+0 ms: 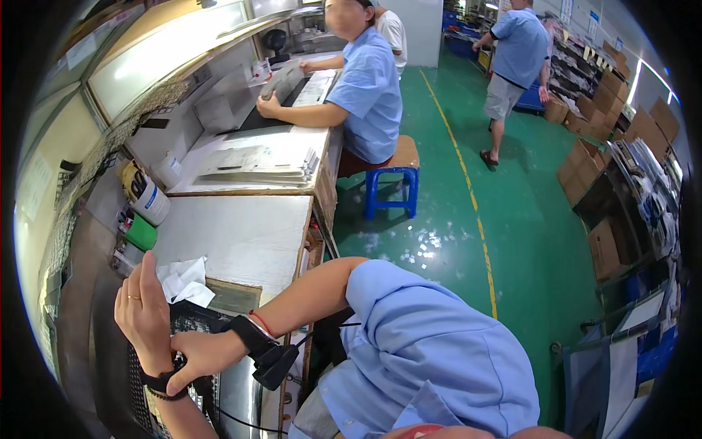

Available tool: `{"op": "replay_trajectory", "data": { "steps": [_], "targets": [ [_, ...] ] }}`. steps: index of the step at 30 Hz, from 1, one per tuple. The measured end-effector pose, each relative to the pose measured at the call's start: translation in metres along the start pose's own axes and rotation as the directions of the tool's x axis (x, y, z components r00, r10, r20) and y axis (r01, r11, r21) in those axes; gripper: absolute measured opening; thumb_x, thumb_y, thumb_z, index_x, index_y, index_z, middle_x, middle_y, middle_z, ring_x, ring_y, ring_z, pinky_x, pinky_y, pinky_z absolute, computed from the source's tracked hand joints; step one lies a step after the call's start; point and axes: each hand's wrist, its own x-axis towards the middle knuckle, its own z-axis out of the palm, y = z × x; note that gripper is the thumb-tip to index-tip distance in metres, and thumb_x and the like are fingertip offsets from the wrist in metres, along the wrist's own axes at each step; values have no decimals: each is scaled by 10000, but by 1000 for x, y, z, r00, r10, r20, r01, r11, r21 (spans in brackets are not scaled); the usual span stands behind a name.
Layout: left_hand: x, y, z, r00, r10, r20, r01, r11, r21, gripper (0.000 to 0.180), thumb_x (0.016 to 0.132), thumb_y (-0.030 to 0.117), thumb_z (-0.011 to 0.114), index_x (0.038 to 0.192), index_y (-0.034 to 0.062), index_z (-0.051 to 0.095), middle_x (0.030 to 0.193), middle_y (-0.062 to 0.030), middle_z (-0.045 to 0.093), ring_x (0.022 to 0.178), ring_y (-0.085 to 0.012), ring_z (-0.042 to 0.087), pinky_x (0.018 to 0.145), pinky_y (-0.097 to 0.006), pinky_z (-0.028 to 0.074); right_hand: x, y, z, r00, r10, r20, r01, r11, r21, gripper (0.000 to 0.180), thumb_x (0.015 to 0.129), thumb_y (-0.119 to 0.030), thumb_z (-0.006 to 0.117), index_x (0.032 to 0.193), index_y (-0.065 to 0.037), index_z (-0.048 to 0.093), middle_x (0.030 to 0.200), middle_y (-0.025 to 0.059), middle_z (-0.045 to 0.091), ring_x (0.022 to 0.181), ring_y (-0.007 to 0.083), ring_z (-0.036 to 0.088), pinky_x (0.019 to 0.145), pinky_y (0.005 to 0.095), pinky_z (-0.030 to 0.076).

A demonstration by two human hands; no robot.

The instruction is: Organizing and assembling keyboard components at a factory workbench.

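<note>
Right hand (pixel 196 353) fingers pinch the soft, light black wrist strap (pixel 162 385) on the left hand (pixel 143 316); left fingers extended together; grip the band's edge.

Brown cardboard boxes (pixel 585 164) stacked along the floor's right edge; white labelled tub (pixel 152 201) at the workbench's left edge.

a factory floor is showing here. workers in blue shirts are sitting at long workbenches (pixel 241 234). cardboard boxes (pixel 585 164) are lining a green painted floor (pixel 453 212).
</note>
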Motion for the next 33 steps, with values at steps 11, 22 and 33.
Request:
{"op": "replay_trajectory", "data": {
  "steps": [11,22,33],
  "targets": [
    [-82,24,-95,827,-561,-24,557,825,-91,296,757,-57,653,1048,-16,613,787,-87,648,653,-161,615,631,-272,501,11,-23,-53,908,-378,179,415,865,-282,503,748,-270,750,1167,-78,548,1071,102,556,970,216,555,818,337,463],
    [-118,41,-28,387,-722,573,595,-279,-754,728,804,307,711,1319,-48,340,1278,-170,461,1166,-221,470,989,-346,385,113,-16,21,970,-234,-62,228,796,561,336,875,-66,605,1184,-4,488,1035,58,566,925,132,591,803,256,484],
    [-106,19,-36,279,-808,519,243,-464,-852,502,799,242,721,1161,-29,505,1083,-87,581,1001,-126,551,871,-277,449,161,-1,56,987,-133,92,11,622,783,361,856,-58,624,1170,-3,456,942,71,549,832,148,560,771,266,483]
  ]
}}
